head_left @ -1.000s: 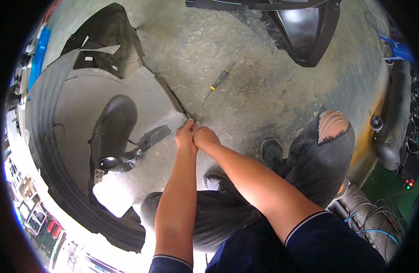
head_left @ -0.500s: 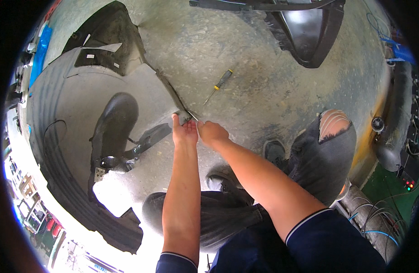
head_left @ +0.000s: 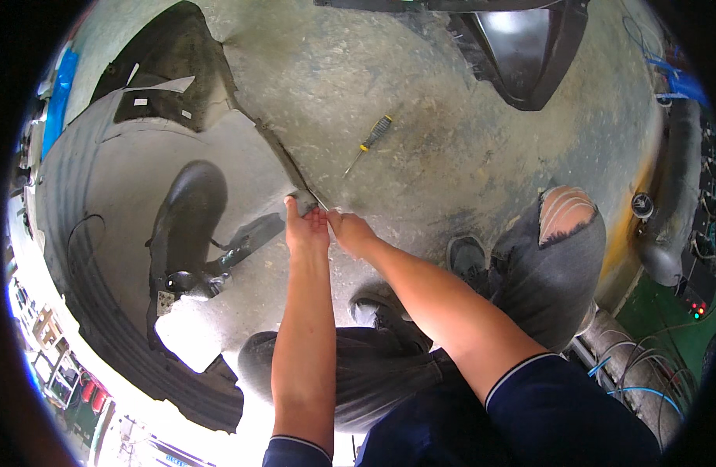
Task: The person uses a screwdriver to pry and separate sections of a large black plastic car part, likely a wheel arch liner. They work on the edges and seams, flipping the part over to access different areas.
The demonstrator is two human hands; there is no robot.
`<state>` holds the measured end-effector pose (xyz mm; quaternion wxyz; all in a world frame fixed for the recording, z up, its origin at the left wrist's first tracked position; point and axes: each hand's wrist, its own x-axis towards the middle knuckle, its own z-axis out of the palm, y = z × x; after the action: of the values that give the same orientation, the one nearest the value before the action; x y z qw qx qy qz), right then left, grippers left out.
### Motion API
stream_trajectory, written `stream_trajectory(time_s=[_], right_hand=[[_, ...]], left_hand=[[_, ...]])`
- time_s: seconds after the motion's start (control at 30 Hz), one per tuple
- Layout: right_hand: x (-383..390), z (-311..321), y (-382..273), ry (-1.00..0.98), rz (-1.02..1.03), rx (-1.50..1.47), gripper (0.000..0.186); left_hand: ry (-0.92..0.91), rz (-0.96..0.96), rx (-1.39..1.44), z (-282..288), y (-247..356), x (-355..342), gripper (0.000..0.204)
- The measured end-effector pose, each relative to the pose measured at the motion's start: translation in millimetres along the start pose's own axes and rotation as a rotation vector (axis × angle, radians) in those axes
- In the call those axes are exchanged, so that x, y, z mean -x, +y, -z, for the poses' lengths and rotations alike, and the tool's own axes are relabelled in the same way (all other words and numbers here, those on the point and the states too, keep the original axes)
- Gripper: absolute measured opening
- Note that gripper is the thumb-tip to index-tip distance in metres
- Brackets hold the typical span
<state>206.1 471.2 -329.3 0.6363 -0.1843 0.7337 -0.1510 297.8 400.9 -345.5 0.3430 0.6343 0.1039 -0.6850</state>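
A large grey moulded panel (head_left: pixel 245 167) with dark inner parts, like a vehicle bumper or fender piece, lies on the left. My left hand (head_left: pixel 306 232) is palm up at its near right corner, the thumb against the grey surface and the fingers curled at the edge. Beside it, my right hand (head_left: pixel 351 235) is closed round a thin metal tool (head_left: pixel 318 200), whose shaft points up and left along the panel's edge. The tool's handle is hidden inside my fist, so its exact kind does not show.
Beyond my hands, a screwdriver (head_left: pixel 376 133) with a grey and yellow handle lies on the concrete floor (head_left: pixel 420 171). A black plastic part (head_left: pixel 529 62) is at the far right. Cables (head_left: pixel 645 366) and a dark cylinder (head_left: pixel 673 194) line the right side. My shoes and knees are close by.
The whole view has shifted slightly, so floor and panel appear a little further left and up. Both hands stay at the panel's corner, the tool still in my right hand.
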Motion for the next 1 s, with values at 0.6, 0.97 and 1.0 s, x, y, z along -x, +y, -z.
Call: stream_trajectory(time_s=[0.6, 0.97, 1.0], right_hand=[[74, 31, -34, 0.096, 0.325, -0.044, 0.056], [133, 17, -56, -0.035, 0.349, -0.478, 0.043], [138, 14, -56, -0.137, 0.279, -0.615, 0.042]], left_hand=[[-0.08, -0.114, -0.004, -28, 52, 93, 0.023], [-0.525, -0.075, 0.228, -13, 67, 133, 0.024], [-0.537, -0.061, 0.229, -9, 69, 132, 0.024]])
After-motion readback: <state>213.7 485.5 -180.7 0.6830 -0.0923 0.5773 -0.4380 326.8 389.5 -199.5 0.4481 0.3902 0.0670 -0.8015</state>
